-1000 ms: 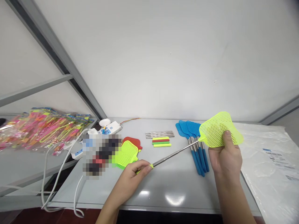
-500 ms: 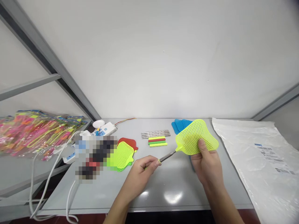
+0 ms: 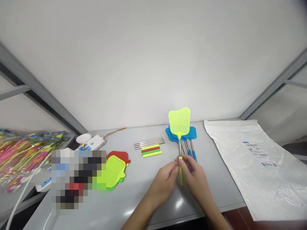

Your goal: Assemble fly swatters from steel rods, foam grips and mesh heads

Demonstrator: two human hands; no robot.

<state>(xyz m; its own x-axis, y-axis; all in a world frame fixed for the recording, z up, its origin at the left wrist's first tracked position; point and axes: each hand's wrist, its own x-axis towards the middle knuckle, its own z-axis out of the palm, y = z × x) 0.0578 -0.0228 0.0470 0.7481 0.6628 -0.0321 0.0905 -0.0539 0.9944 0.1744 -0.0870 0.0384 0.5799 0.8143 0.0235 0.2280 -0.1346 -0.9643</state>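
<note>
A yellow fly swatter (image 3: pixel 179 123) stands upright before me, its mesh head up, with a metal rod and a yellow-green grip below. My right hand (image 3: pixel 193 174) has its fingers closed around that grip. At the grip's top my left hand (image 3: pixel 165 180) is closed too, fingertips pressed against its left side; part of the contact is hidden. Behind the swatter lie several blue fly swatters (image 3: pixel 193 132) with metal rods and blue grips. Left of them are several bare metal rods (image 3: pixel 148 143) and several coloured grip sleeves (image 3: pixel 151 150) in yellow, red and green.
Loose swatter heads, a yellow one (image 3: pixel 115 171) on top with red and green beneath, lie at left. Beyond are a power strip (image 3: pixel 92 143), a white cable (image 3: pixel 24 188) and a pile of bagged items (image 3: pixel 31 153). A white plastic mailer (image 3: pixel 230 143) overhangs the table's right side.
The yellow swatter has swung from slanting sideways to upright. My right hand has moved from its mesh head down to the grip. The view has turned to the right.
</note>
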